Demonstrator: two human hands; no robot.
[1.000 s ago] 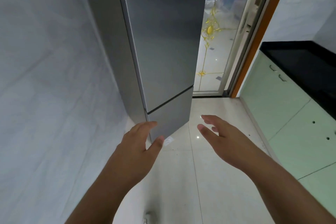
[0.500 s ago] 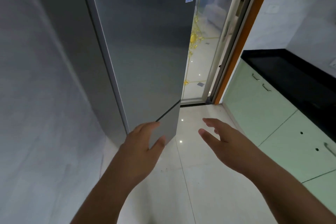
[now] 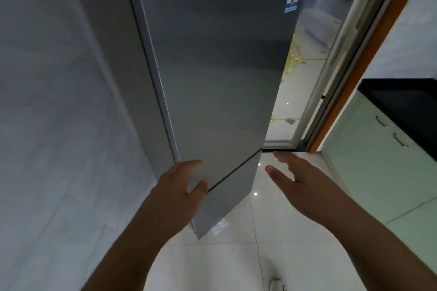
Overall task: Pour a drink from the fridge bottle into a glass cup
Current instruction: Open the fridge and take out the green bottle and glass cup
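A tall grey fridge [image 3: 220, 66] fills the middle of the head view, both doors closed, with a dark seam between the upper and lower door. My left hand [image 3: 176, 192] is raised in front of the fridge's near corner, at the seam, fingers curled apart and holding nothing. My right hand [image 3: 300, 184] hovers to the right of the fridge over the floor, fingers spread and empty. No bottle or glass cup is in view.
A grey wall [image 3: 59, 125] stands close on the left. Pale green cabinets [image 3: 378, 160] with a black counter [image 3: 402, 99] run along the right. A sliding glass door [image 3: 314, 73] with an orange frame lies behind. White floor tiles [image 3: 236, 262] lie below.
The view has moved closer to the fridge, which now looms larger. Both hands have stayed raised and open, the left now in front of the door seam.
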